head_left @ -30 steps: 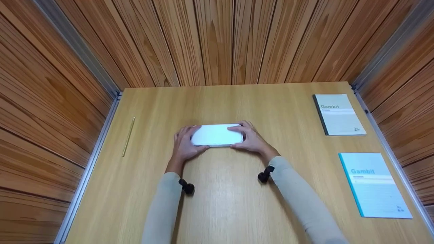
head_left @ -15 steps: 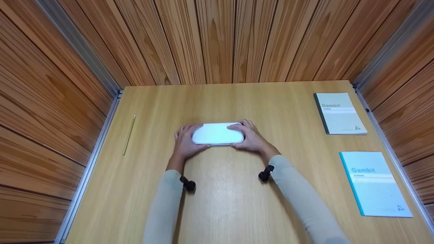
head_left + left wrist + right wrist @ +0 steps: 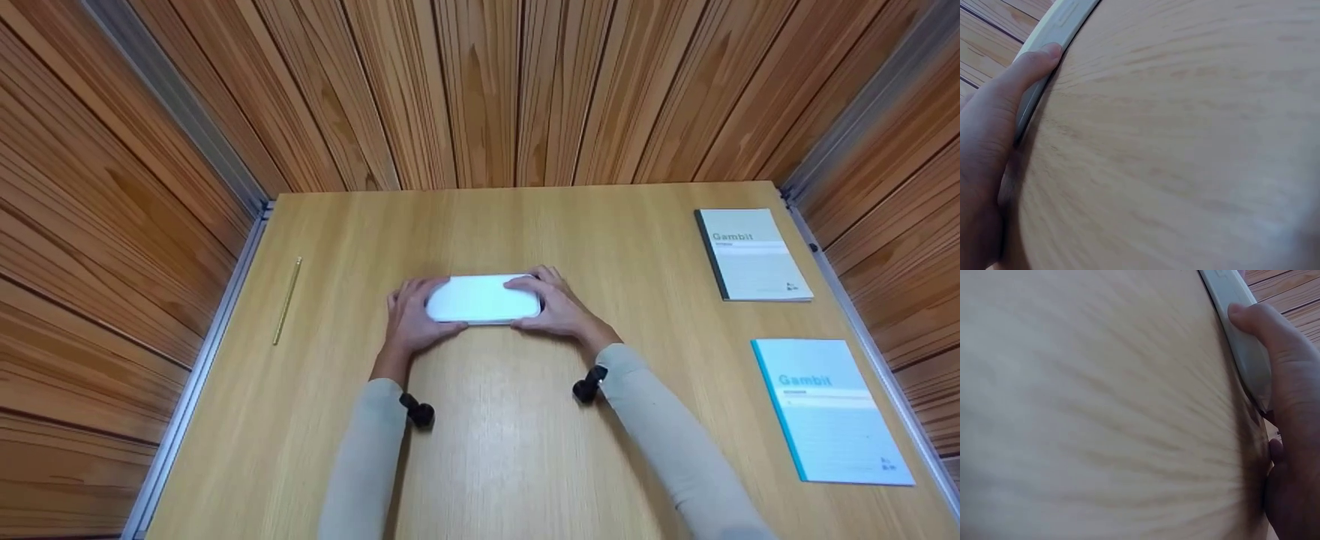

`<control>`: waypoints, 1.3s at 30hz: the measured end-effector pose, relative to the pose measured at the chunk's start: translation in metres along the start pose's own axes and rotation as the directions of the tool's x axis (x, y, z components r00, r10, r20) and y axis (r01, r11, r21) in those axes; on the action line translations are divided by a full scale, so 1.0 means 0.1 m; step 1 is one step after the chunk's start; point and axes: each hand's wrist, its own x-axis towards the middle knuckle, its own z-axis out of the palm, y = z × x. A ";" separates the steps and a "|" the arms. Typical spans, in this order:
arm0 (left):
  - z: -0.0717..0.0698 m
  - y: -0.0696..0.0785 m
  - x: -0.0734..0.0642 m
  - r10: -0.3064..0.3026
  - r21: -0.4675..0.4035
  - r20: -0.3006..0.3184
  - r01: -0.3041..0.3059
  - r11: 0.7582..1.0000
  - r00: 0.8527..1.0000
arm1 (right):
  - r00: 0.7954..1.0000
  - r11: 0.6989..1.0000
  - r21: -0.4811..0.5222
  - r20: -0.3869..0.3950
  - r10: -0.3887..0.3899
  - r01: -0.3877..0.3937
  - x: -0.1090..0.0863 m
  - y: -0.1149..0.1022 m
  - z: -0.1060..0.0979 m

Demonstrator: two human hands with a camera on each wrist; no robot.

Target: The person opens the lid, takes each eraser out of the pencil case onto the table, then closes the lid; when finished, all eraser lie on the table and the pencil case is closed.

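A white oblong case (image 3: 484, 298) with rounded corners lies flat near the middle of the wooden table, its long side facing me. My left hand (image 3: 417, 319) grips its left end, thumb along the near side and fingers around the far side. At the other end my right hand (image 3: 555, 309) holds it the same way, with the index finger lying over the top. In the left wrist view the thumb presses the pale side wall of the case (image 3: 1072, 25). The right wrist view has the other thumb against the same wall of the case (image 3: 1235, 337), low over the tabletop.
A thin gold-coloured pencil (image 3: 287, 301) lies at the left of the table (image 3: 495, 435). Two notebooks are on the right: a dark-spined one (image 3: 754, 259) farther back and a blue-spined one (image 3: 832, 420) nearer. Wood-panelled walls (image 3: 480, 97) enclose the back and both sides.
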 end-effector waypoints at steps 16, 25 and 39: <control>0.03 0.01 -0.01 0.009 0.041 -0.005 -0.009 0.999 1.000 | 1.000 1.000 0.008 0.017 0.017 -0.018 0.00 0.00 -0.04; 0.04 0.00 0.00 0.020 0.053 -0.018 -0.019 0.998 1.000 | 1.000 1.000 0.021 0.006 0.005 -0.005 -0.01 0.00 -0.03; 0.04 -0.01 0.02 0.013 0.089 0.002 -0.013 0.996 1.000 | 0.999 0.995 0.093 0.021 0.041 -0.043 0.02 0.02 -0.04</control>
